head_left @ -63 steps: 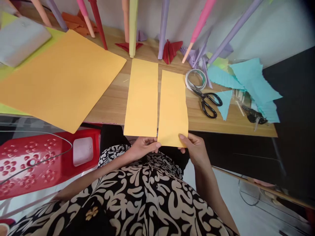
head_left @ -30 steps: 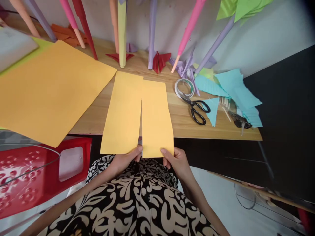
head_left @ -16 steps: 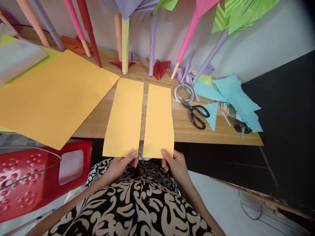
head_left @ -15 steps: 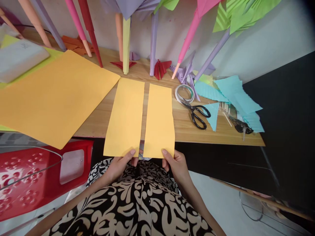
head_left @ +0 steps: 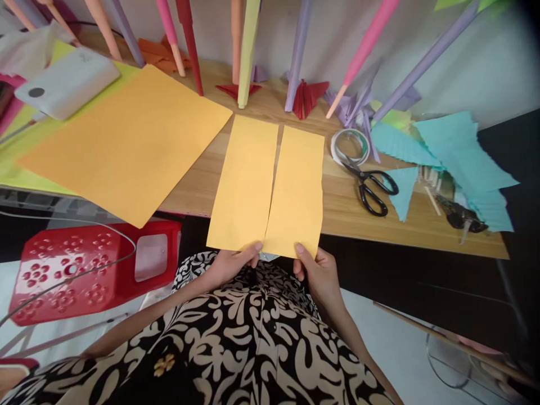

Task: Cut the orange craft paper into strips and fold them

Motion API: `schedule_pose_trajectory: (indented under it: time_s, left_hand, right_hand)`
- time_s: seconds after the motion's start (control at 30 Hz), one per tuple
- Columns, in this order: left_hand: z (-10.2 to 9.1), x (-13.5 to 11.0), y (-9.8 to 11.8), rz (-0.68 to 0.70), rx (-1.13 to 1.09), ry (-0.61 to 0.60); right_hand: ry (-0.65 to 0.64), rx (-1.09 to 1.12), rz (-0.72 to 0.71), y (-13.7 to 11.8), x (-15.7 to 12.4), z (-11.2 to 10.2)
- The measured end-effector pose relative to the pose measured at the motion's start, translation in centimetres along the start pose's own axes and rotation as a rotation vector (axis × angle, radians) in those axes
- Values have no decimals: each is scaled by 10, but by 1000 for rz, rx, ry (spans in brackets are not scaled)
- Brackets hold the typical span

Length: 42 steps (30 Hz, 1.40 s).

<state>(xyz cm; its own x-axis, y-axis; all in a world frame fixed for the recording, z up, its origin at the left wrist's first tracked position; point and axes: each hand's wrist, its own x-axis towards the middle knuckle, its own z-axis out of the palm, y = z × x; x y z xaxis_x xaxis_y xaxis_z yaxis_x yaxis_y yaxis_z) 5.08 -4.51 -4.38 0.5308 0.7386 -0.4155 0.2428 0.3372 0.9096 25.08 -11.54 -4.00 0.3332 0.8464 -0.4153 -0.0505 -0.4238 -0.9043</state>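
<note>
Two strips of yellow-orange paper lie side by side in front of me, partly on the table and overhanging its front edge. My left hand (head_left: 237,262) pinches the lower right corner of the left strip (head_left: 244,183), thumb on top. The bottom edge of the right strip (head_left: 296,191) is held by my right hand (head_left: 316,267), its thumb on top and fingers curled under. A narrow gap, wider at the top, separates the strips, and near the bottom they meet. The right strip's outer edge is slightly uneven.
A large orange sheet (head_left: 139,140) and a white power bank (head_left: 67,81) are on the left. Right of the strips are a tape roll (head_left: 350,147), black-handled scissors (head_left: 371,191) and turquoise crepe paper (head_left: 468,149). Coloured paper tubes (head_left: 299,53) lean at the back. A red stool (head_left: 71,270) stands lower left.
The right strip has come closer to the left one, narrowing the gap until their lower ends meet. My view has shifted left and downward. Both hands keep their hold.
</note>
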Motion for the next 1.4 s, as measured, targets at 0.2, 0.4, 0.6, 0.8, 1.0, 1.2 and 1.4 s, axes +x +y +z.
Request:
schedule_pose_trajectory:
  time_s: [0.2, 0.4, 0.6, 0.8, 1.0, 1.2, 1.4]
  left_hand:
    - [4, 2, 2, -48, -59, 25]
    - [8, 4, 5, -24, -103, 50]
    - [10, 3, 9, -49, -68, 41]
    - [12, 0, 10, -85, -57, 38]
    - [9, -1, 4, -128, -2, 87]
    - [11, 0, 9, -76, -25, 42]
    - [14, 0, 13, -98, -56, 21]
  right_hand:
    - [-9, 3, 0, 1, 0, 2]
    - [-121, 27, 23, 4, 0, 8]
    - [-95, 55, 24, 13, -2, 17]
    - [91, 113, -54, 16, -2, 24]
    - [116, 218, -95, 8, 2, 16]
    - [106, 227, -42, 9, 2, 18]
    - [8, 296, -20, 21, -5, 23]
